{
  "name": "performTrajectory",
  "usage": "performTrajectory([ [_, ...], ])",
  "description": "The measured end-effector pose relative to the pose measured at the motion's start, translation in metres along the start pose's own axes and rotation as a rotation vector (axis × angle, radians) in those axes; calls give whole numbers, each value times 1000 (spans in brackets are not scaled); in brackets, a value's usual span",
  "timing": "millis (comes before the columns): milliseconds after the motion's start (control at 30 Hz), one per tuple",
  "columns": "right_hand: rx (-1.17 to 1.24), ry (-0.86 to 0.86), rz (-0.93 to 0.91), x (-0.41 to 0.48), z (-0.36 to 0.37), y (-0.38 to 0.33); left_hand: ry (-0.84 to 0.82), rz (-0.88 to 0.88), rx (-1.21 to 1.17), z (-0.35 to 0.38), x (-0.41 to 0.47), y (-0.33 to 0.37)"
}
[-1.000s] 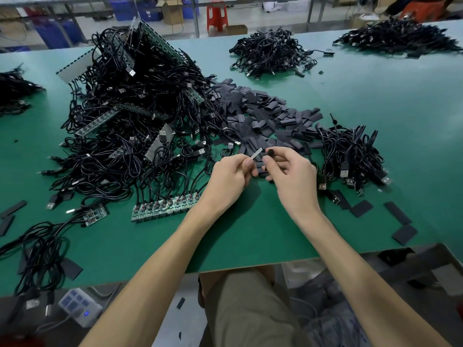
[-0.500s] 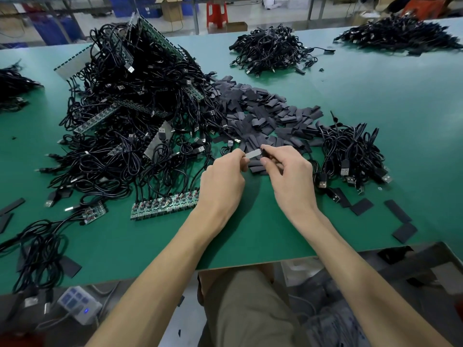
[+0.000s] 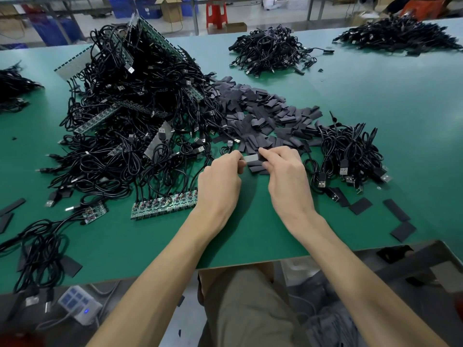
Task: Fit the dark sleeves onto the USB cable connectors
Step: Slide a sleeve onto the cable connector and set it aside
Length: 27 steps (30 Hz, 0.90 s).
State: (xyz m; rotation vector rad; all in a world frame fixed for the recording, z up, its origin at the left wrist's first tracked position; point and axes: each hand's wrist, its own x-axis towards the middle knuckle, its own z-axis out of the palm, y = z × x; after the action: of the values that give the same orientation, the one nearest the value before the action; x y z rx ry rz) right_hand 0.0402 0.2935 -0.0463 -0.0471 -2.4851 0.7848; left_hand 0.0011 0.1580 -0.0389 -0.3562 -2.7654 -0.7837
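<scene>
Left hand [image 3: 220, 181] pinches silver USB connector [image 3: 250, 159]; right hand [image 3: 288, 176] pinches dark sleeve [image 3: 260, 159] at connector's tip, over green table [image 3: 375, 96], near sleeve pile [image 3: 263, 108]; cable heap [image 3: 137, 108] at left.

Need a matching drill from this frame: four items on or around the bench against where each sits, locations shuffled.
Things
1. sleeve pile
2. circuit board strip
3. white power strip
4. red stool

Places
A. on the floor beyond the far edge of the table
B. below the table's near edge, at the left
C. on the table, just beyond the right hand
D. on the table, left of the left hand, near its wrist

Pairs: 1-C, 2-D, 3-B, 4-A
</scene>
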Motion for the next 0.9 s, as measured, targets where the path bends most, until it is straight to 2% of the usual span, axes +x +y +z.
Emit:
performTrajectory([
  [267,-43,39,-17,-2,3,1,4,15,6,3,0,-3],
  [500,-70,45,-106,-2,3,2,-23,27,8,3,2,-4],
  [700,66,126,-61,-2,-2,-3,-31,15,-22,2,2,-4],
  [900,156,34,-116,-1,-3,-5,-66,59,-42,0,3,-5],
])
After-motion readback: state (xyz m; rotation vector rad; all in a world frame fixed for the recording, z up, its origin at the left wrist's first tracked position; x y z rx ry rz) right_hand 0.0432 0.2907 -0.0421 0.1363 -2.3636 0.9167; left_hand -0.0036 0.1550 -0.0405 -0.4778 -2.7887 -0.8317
